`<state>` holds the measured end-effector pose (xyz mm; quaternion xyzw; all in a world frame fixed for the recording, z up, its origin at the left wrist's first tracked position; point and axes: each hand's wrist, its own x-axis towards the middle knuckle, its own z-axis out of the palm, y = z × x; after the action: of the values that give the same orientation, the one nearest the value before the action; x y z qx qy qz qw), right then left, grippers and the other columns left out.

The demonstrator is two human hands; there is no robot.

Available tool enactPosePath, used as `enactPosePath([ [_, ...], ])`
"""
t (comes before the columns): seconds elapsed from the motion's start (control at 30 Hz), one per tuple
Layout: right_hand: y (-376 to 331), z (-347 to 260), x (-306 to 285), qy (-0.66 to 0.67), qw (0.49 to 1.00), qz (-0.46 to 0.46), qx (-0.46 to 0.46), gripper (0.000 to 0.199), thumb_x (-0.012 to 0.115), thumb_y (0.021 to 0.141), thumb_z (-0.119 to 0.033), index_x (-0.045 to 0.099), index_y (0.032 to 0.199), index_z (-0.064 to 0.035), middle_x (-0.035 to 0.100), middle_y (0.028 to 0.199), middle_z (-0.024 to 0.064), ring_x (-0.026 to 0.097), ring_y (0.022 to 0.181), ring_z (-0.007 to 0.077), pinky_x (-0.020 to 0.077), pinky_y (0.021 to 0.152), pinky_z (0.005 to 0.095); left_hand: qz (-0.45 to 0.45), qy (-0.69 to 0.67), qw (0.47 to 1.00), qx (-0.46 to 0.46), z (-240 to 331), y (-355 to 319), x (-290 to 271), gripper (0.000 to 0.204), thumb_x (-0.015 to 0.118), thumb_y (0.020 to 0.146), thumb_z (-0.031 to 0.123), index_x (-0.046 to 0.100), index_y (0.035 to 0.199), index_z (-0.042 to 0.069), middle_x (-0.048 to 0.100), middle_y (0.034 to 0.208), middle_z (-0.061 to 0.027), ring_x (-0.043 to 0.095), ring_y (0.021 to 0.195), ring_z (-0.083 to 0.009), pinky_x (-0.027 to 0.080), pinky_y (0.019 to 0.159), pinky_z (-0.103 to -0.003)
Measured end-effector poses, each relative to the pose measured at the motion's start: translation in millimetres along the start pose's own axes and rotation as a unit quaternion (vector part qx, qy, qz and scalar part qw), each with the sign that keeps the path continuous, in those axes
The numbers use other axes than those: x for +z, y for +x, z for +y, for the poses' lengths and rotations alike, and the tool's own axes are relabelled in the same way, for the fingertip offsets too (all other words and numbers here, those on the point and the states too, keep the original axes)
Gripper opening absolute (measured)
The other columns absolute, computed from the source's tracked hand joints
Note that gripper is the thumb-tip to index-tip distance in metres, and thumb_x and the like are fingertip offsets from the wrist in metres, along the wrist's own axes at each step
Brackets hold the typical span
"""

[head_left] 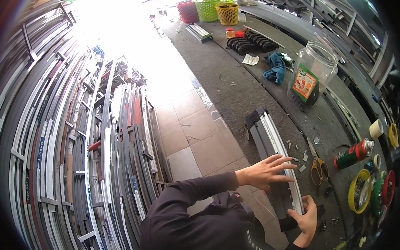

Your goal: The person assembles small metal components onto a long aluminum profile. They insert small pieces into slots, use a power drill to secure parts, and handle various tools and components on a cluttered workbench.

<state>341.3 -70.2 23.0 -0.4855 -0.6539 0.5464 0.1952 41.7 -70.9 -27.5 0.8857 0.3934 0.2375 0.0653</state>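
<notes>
A long silver-white metal profile lies along a dark grey profile on the grey-covered workbench. My left hand rests across it with its fingers stretched and spread over the top. At the near end my right hand grips the silver-white profile, thumb on one side and fingers on the other; part of that grip is hidden. Small pale pieces are scattered just right of the profiles. Beside them is a pair of scissors with orange-yellow handles, its blades pointing away from me.
Right of the hands are a red-green spray can, tape rolls and a yellow basket of small parts. Farther off stand a clear plastic jar, a blue cloth and coloured baskets. Racked profiles fill the left.
</notes>
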Motion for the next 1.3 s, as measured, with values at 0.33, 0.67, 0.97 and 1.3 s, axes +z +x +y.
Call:
enactPosePath([
  [0.33,9,24,-13,0.216,0.969,-0.069,0.099,0.041,0.079,0.087,-0.025,0.07,0.114,0.0045,0.066,0.095,-0.002,0.059,0.086,0.0072,0.0458,0.078,0.0232,-0.01,-0.078,0.995,0.054,-10,23,-46,0.092,0.091,0.058,0.034,0.058,0.143,0.023,0.058,0.145,-0.0071,0.052,0.137,-0.0291,0.038,0.119,-0.051],
  [0.67,-10,68,22,0.587,0.796,-0.059,0.132,0.046,0.067,0.098,-0.034,0.069,0.117,0.0073,0.075,0.095,0.0141,0.075,0.077,0.0209,0.062,0.064,0.0315,-0.112,0.046,0.989,0.084,-8,69,-71,0.046,0.084,0.059,0.011,0.075,0.104,0.012,0.077,0.1,-0.0084,0.075,0.091,-0.0279,0.06,0.079,-0.038],
  [0.97,-36,72,-6,0.37,0.914,0.164,-0.01,0.046,0.057,0.106,-0.037,0.065,0.129,0.0021,0.073,0.116,0.0138,0.071,0.099,0.0212,0.056,0.09,0.0347,-0.227,0.064,0.972,-0.01,-36,91,-61,0.039,0.089,0.065,0.03,0.076,0.095,0.01,0.073,0.077,-0.0111,0.071,0.072,-0.0313,0.056,0.069,-0.04],
  [1.3,-153,101,-139,-0.203,0.727,0.642,0.139,0.023,0.064,0.097,-0.014,0.073,0.114,-0.0017,0.075,0.106,0.0195,0.073,0.096,0.0341,0.0554,0.086,0.0417,-0.169,-0.044,0.984,-0.021,18,106,-67,0.064,0.094,0.062,0.033,0.073,0.119,0.012,0.074,0.117,-0.0114,0.07,0.11,-0.0327,0.055,0.094,-0.043],
])
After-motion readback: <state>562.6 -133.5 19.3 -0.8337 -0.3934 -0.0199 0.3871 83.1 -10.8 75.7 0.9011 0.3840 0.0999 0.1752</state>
